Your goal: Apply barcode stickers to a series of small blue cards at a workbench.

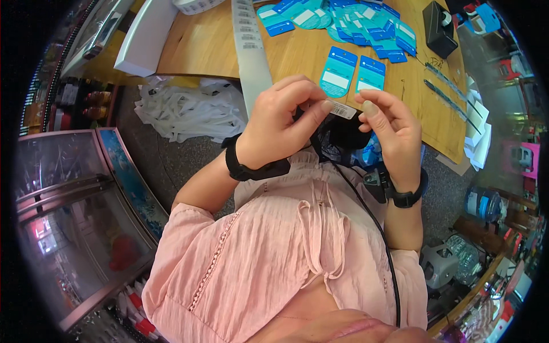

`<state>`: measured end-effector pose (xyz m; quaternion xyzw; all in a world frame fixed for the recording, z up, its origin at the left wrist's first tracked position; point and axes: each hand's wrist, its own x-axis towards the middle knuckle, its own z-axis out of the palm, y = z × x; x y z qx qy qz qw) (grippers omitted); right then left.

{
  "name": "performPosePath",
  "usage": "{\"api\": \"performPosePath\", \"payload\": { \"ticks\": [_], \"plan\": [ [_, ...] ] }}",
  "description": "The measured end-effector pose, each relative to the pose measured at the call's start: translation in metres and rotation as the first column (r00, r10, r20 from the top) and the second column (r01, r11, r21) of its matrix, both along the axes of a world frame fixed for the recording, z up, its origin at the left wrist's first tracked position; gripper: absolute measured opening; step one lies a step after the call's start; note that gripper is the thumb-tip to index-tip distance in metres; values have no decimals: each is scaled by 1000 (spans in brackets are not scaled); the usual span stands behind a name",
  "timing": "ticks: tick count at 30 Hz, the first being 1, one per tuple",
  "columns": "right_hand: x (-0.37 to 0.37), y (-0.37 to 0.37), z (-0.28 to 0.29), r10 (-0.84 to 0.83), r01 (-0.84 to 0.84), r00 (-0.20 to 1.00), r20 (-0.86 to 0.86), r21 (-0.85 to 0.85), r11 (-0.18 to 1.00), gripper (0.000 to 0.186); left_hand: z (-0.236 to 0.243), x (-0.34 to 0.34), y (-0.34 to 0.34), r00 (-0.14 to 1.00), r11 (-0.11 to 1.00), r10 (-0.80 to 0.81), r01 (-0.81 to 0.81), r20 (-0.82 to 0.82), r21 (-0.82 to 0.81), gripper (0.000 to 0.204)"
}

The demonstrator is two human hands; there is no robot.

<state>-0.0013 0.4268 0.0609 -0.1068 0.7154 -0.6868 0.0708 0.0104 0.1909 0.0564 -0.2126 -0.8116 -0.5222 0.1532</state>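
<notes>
My left hand point(294, 111) pinches a small white barcode label point(342, 110) between thumb and forefinger, just off the table's near edge. Close to the label's right end is my right hand point(392, 123), its fingers curled and a small gap showing between thumb and forefinger. Beyond the hands, two blue and teal cards point(335, 73) lie side by side on the wooden table point(200, 51), each with a white area. A long strip of barcode labels point(247, 34) runs across the table and hangs over its near edge, beside my left hand.
A heap of similar cards point(366, 26) covers the table's far side. A black tape dispenser point(440, 28) stands far right, with tweezers point(440, 91) nearer. A long white box point(147, 37) sits at left. Crumpled white backing strips point(191, 108) lie on the floor below.
</notes>
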Motion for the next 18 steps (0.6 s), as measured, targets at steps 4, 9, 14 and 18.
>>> {"api": "performPosePath", "payload": {
  "ticks": [4,9,14,18],
  "plan": [
    [3,0,-4,-5,6,1000,15,-80,997,23,-5,-13,12,999,996,-7,10,-38,92,10],
    [-2,5,-8,-125,125,992,1,-53,991,15,-9,-19,21,997,998,-17,22,-73,67,11],
    [-20,39,5,-233,237,970,67,-50,970,16,-13,-29,15,989,992,40,-57,-145,-116,35],
    [-33,54,15,-246,241,948,201,53,969,16,-19,-40,12,929,895,-185,25,-320,-445,48]
  ]
}}
